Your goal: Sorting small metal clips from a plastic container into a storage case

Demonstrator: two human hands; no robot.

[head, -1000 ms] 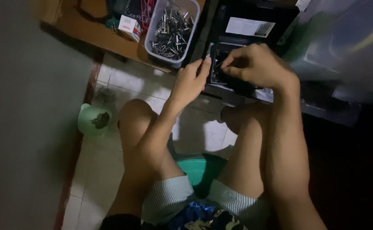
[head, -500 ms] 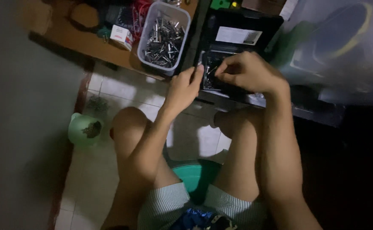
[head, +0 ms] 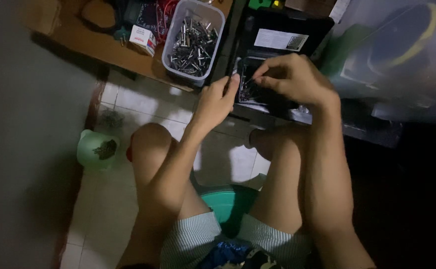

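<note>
My left hand (head: 217, 102) rests against the left edge of a black tray (head: 278, 47), fingertips on its rim. My right hand (head: 292, 78) hovers over the tray's small compartment of shiny metal parts (head: 248, 88), thumb and forefinger pinched together; whether a part is between them is too dark to tell. A clear plastic tub (head: 216, 20) filled with several small metal pieces stands just left of the tray, on a low wooden board (head: 98, 47).
A small red and white box (head: 142, 39) lies on the board beside the tub. A green cup (head: 97, 148) sits on the tiled floor at left. A green basin (head: 228, 201) is between my knees. Large translucent plastic containers (head: 402, 55) stand at right.
The view has shifted slightly. My right hand has risen a little over the compartment with its fingers pinched; my left hand stays on the tray's edge.
</note>
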